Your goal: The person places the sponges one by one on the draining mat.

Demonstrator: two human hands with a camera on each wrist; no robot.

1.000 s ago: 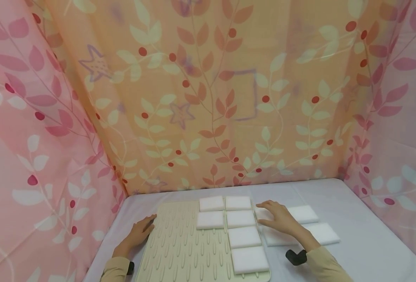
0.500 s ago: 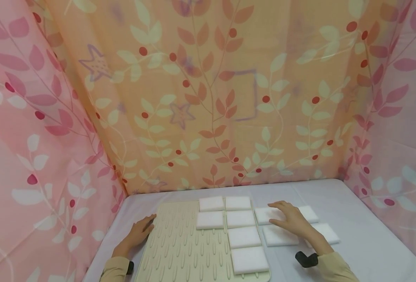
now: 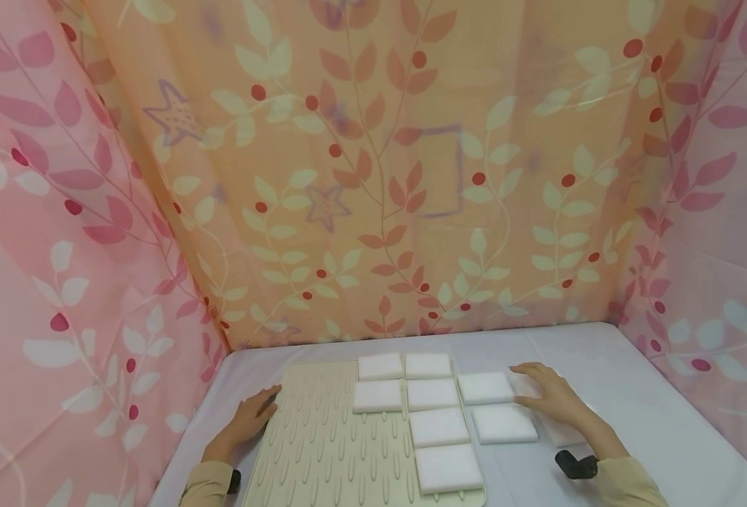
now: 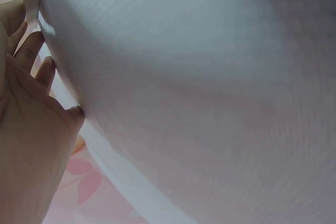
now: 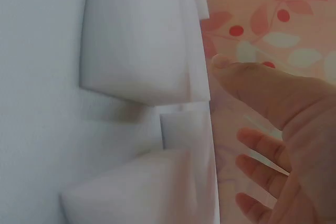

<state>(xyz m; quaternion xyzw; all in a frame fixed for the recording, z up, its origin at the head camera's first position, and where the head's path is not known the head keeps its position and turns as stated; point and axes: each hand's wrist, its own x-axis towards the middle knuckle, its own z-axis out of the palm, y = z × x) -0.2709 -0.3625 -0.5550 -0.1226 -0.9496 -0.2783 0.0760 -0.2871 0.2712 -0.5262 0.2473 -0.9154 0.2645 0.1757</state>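
Observation:
A beige ridged mat lies on the table with several white sponge blocks, such as the front one, over its right side. My left hand rests at the mat's left edge with fingers extended; in the left wrist view its fingertips touch the white cloth. To the right of the mat lie loose white sponge blocks, a far one and a near one. Over two more at their right, partly hidden, hovers my right hand. Its thumb and fingers are spread apart, with nothing between them.
A white cloth covers the table. Patterned fabric walls stand at the back and on both sides. A black wrist device sits at my right sleeve.
My right hand has moved to the right over the loose sponge blocks, uncovering the left two and covering much of the right two. The left hand and the blocks have stayed put.

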